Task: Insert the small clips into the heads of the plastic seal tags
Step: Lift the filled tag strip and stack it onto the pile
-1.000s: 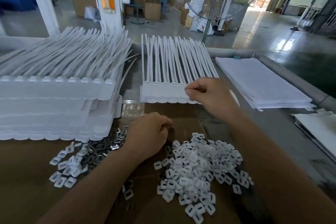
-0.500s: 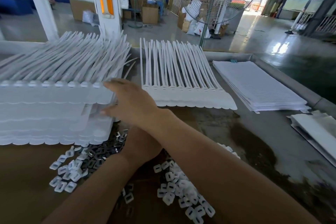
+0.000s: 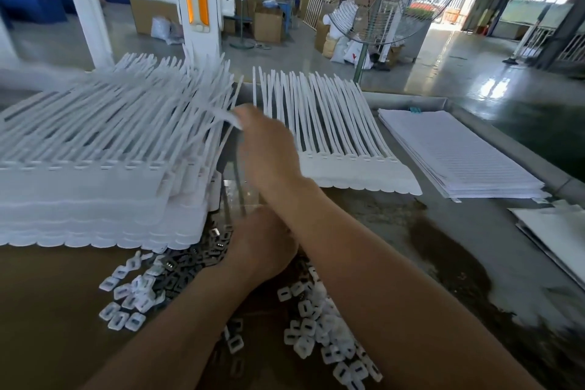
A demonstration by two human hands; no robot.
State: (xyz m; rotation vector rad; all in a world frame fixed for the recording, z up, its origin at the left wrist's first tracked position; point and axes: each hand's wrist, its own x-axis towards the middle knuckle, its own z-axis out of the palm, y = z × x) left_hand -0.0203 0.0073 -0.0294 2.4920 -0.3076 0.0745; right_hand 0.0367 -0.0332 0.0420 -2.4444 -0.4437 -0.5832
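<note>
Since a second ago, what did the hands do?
The right hand left the middle tag row, crossed left and now reaches the straps of the big tag stack; any grip is hidden. The left hand stayed on the dark clips.

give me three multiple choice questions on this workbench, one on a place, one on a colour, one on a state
1. Where is the left hand?
A on the dark metal clips
B hanging at the person's side
C raised in the air

2. What colour are the seal tags in the tall stack?
A blue
B white
C yellow

3. How does the middle row of seal tags sit?
A standing upright
B rolled up
C flat on the table

Key: 1 A, its knuckles sit over the dark pile beside the tall stack; 2 B, straps and heads are all white; 3 C, heads and straps lie level on the table.
</note>
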